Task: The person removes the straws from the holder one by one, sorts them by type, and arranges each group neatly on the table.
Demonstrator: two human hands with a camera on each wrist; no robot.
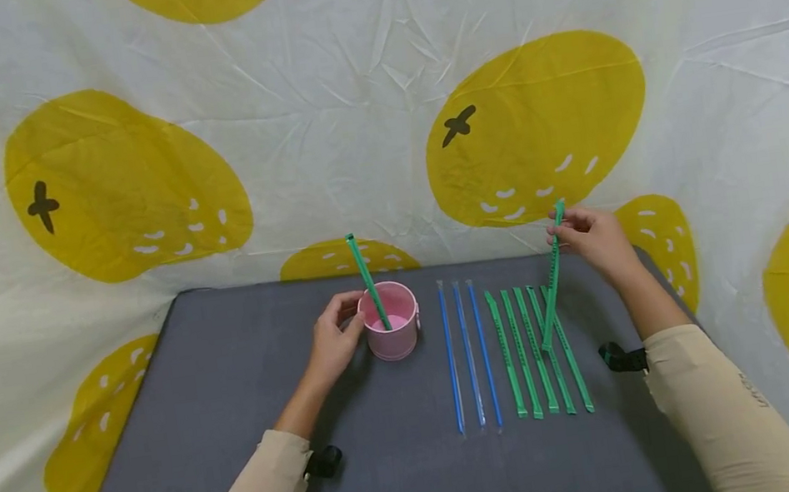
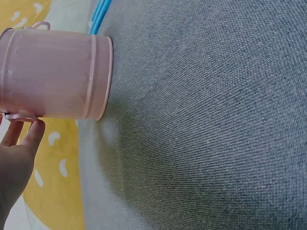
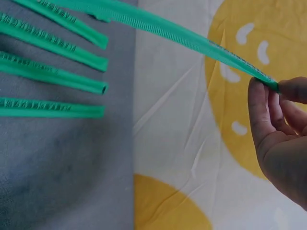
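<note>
A person seated at a grey table (image 1: 239,436) pinches the top end of a green straw (image 1: 553,282) between thumb and fingertips of the right hand (image 1: 594,239), its lower tip hanging just over the row below that hand. The left hand (image 1: 332,343) curls loosely against the near side of a pink cup (image 1: 393,330), fingertips touching its wall and handle; the wrist view shows those fingers (image 2: 29,136) resting at the cup's rim.

Judging by the layout, the work looks barely begun: one green straw in the cup (image 1: 368,282) leans out over the rim just beyond the left hand's fingers, a second is lifted in the right, and five more lie side by side in the row of green straws (image 1: 534,352) under and toward the body from the right hand. Three blue straws (image 1: 469,362), seemingly in clear wrappers, lie untouched between the two hands.

Hard to make out: whether the lifted straw's lower end has fully left the table or brushes a neighbour; the print along the green straws; the inside of the cup, where only a pale pink floor shows. The right wrist view cuts off most of the hand, and the yellow-fruit backdrop cloth (image 1: 536,125) hides whatever lies behind the table.
</note>
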